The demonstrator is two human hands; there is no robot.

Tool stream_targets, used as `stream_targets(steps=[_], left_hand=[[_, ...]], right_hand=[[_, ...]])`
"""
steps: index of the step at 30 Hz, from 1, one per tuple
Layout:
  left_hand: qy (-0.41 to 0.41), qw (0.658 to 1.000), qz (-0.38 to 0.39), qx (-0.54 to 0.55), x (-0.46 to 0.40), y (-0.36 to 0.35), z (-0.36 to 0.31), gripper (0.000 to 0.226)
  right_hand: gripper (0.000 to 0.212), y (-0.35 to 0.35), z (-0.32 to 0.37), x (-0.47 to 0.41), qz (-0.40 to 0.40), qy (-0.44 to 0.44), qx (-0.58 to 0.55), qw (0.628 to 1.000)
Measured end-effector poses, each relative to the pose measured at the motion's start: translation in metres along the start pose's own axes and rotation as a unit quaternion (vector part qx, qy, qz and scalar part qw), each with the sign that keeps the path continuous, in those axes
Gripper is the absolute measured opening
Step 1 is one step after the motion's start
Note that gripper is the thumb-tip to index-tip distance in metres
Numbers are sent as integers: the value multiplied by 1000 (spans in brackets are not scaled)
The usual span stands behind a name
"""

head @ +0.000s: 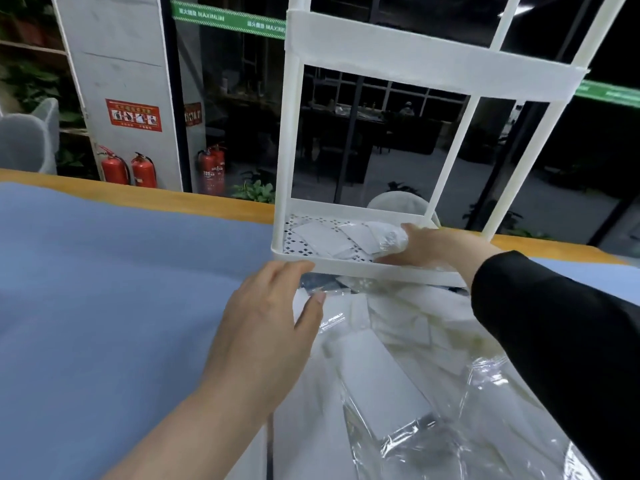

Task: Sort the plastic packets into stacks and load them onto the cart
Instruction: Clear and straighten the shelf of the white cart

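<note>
A white cart [381, 271] with a perforated lower shelf stands on the table ahead of me. Flat white plastic packets [322, 237] lie on that shelf. My right hand [426, 245] reaches into the shelf and holds a clear-wrapped packet [389, 240] at its right side. My left hand [266, 323] hovers with fingers spread over the pile of clear plastic packets [391, 368] on the table in front of the cart; its fingertips are near the shelf's front rim.
A blue cloth [104, 306] covers the table, whose wooden edge [173, 197] runs along the far side. Beyond it stand red fire extinguishers [128, 169], a grey pillar and dark glass. The cart's upper shelf [415, 64] hangs overhead.
</note>
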State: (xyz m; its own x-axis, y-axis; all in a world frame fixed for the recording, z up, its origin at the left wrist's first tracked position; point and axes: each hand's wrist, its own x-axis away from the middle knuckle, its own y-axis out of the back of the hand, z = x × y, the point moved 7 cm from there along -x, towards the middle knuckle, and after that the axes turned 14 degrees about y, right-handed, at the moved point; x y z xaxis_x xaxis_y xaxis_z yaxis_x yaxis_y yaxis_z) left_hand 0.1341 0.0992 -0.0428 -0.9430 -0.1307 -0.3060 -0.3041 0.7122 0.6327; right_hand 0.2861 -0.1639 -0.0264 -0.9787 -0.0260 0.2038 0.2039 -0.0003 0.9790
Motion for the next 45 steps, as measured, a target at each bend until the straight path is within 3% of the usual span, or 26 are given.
stream_targets(steps=[12,16,19,25,30,32,34,38,45], left_hand=[[-14,1000,-9,21,-1,0,4,43],[-13,1000,-4,23,-1,-1,3,42],[-8,1000,-2,23,-1,-1,5,42],[-6,1000,3,31,0,-1,4,40],[-6,999,2,31,0,-2,4,36],[-7,999,0,31,0,-1,4,37],[-8,999,-2,32,0,-1,4,37],[-7,999,-3,32,1,-1,4,36],[29,999,-16,39,-3,2,12,27]], right_hand=[[87,-7,7,-20,-5,35,3,999],[64,-1,11,-23,-18,63,57,996],[60,2,12,-25,-33,60,91,994],[50,5,10,-33,-57,64,18,996],[48,5,16,-35,-80,90,31,992],[44,7,12,-34,-105,90,-29,990],[54,8,7,-33,-116,53,-105,986],[100,5,7,-31,-74,-43,-73,994],[115,-2,52,-43,-35,-4,-80,996]])
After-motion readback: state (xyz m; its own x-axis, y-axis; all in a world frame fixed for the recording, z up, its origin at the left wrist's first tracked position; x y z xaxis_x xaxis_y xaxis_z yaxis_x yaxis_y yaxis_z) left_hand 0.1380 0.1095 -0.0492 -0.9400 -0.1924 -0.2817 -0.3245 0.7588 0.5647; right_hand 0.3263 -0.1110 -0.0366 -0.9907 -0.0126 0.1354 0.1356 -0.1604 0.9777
